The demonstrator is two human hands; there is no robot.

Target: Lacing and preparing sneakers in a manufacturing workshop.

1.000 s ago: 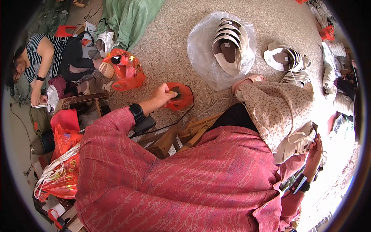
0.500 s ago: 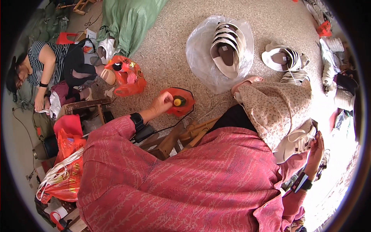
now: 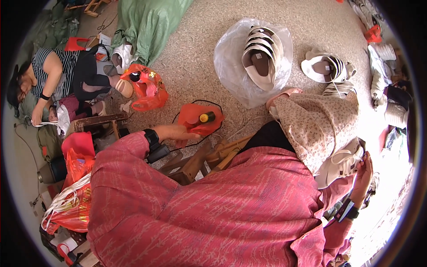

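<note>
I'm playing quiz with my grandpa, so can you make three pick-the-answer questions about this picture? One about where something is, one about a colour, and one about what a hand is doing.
1. Where does the stack of shoes lie?
A. on a clear plastic bag on the floor
B. on the wooden stool
C. in the person's lap

2. What colour is the cap of the bottle by the left hand?
A. blue
B. yellow
C. white

3. What is the right hand doing?
A. resting flat on the floor
B. gripping the bottle
C. holding a white shoe

Answers:
1 A: the stack sits on the clear bag spread on the floor.
2 B: the cap shows yellow against the red bag.
3 C: the fingers are at the edge of the white shoe by the knee.
</note>
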